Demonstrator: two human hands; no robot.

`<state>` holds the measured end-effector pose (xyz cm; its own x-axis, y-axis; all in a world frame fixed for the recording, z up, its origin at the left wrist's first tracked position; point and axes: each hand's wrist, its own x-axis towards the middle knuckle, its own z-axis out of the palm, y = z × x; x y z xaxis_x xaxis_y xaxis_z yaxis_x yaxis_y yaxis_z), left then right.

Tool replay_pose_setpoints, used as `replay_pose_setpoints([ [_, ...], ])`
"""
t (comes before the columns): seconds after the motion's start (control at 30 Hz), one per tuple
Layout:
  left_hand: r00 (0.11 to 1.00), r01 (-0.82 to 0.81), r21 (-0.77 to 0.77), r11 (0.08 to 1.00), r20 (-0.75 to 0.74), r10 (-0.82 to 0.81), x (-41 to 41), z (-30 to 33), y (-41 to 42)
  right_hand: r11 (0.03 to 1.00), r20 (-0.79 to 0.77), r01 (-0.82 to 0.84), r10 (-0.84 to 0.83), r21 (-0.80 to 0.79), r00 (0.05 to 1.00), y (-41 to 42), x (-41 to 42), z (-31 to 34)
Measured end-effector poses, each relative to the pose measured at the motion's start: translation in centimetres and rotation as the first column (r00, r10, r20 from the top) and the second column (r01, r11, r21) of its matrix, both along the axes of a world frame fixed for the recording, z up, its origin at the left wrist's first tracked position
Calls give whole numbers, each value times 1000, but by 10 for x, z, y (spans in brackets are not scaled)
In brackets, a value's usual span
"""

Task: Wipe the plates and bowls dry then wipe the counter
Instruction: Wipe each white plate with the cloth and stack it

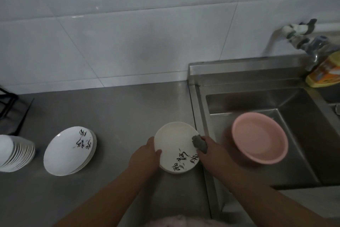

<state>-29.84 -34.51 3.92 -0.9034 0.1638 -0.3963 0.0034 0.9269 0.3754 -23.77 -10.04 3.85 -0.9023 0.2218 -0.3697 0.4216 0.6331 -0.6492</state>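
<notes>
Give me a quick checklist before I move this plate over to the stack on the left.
1. Left hand grips the plate rim: ok.
2. Right hand holds the grey cloth on the plate: ok.
3. Plate fully dry: cannot tell.
4. Plate stack lies flat, ready to take another: ok.
5. Counter path between them is free of things: ok.
6. Pink basin is in the sink, out of the way: ok.

Kitchen, white tiled wall (110, 33), stainless steel counter (110, 116), sink (294, 101) with tap (312, 50), stacked plates (70, 150)
</notes>
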Motion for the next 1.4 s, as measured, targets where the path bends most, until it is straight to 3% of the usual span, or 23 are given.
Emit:
replay_pose_setpoints([
  [0.23, 1000, 12, -38, 999, -24, -13, -1, -8, -2, 978, 3, -73, 73, 194, 997, -1, 1, -6],
  [0.4, 999, 9, -34, 999, -42, -10, 1, -11, -4, 911, 89, -178, 156, 371, 984, 1, -4, 2],
  [0.7, 998, 36, 0, 999, -55, -36, -7, -9, -25, 853, 57, -176, 170, 491, 984, -7, -11, 41],
  [0.87, 997, 5, 27, 1000, -81, -3, -9, -1, -77, 844, -65, -146, 209, 517, 976, -50, -18, 51],
  [1.07, 985, -140, 8, 990, -100, 140, -13, 10, -192, 858, -53, -222, 277, 464, 959, -151, -42, 53],
  [1.3, 945, -315, 51, 948, -79, 318, -23, 7, -318, 856, 109, -363, 348, 369, 931, -262, -77, 42],
  [1.4, 941, -331, -4, 944, -78, 329, -30, 3, -353, 847, 191, -415, 370, 332, 909, -302, -91, 31],
])
